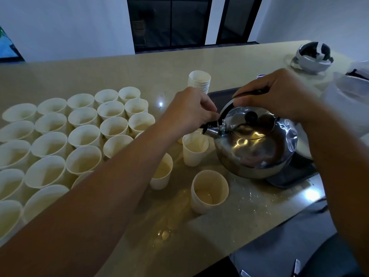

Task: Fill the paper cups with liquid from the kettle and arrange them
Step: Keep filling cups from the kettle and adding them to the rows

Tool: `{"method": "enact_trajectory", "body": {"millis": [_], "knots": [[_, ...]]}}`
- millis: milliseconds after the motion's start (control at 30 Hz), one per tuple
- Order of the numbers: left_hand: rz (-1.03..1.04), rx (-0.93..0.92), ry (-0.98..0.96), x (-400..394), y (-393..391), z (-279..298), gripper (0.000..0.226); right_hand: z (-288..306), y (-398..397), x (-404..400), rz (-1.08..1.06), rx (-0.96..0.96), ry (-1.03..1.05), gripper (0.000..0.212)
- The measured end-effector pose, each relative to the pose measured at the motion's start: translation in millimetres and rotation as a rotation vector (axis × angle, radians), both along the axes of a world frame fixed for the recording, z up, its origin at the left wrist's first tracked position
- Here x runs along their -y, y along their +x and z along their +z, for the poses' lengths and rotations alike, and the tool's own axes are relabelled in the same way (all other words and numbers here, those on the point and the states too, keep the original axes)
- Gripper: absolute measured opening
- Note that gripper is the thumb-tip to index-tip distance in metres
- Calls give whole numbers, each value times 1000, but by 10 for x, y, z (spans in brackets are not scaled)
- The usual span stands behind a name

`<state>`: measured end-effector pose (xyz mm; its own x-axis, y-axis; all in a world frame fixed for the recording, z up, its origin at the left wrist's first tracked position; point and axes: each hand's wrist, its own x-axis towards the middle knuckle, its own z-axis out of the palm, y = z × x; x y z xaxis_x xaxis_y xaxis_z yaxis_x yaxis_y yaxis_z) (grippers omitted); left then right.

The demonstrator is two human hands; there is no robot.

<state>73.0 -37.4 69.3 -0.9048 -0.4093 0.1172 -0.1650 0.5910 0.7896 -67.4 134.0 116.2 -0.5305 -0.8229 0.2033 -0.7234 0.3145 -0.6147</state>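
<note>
At the right side of the worktop (139,62), we have the steel kettle (257,144) sitting on a dark tray (295,172), its spout (212,131) reaching over the rim of a paper cup (194,149) that stands just beside it. Our right hand (279,94) has its grip curled round the black handle (229,105) at the top. Our left hand (191,111) pinches the small black cap at the spout, seemingly to hold it open. We judge the step in hand to be pouring into this cup; whether liquid flows yet we cannot tell. Two more cups, one (209,189) nearer us and one (162,171) partly under our left forearm, stand apart from the large block of cups (83,134) on the left, and a stack of unused cups (199,80) waits behind. Next we need a steady tilt, keeping the spout centred over the cup, since spilled liquid (165,232) already lies on the worktop.
</note>
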Motion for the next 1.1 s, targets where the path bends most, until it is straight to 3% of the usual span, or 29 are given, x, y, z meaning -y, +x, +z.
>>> {"method": "enact_trajectory", "body": {"millis": [433,700,1100], "knots": [[-10,26,-3,-71,13,49,14,107,59,-39,29,-20,66,19],[1,35,-8,-112,14,58,11,138,75,-48,34,-2,80,29],[-5,38,-27,-140,11,78,13,-17,19,-118,-19,40,40,18]]}}
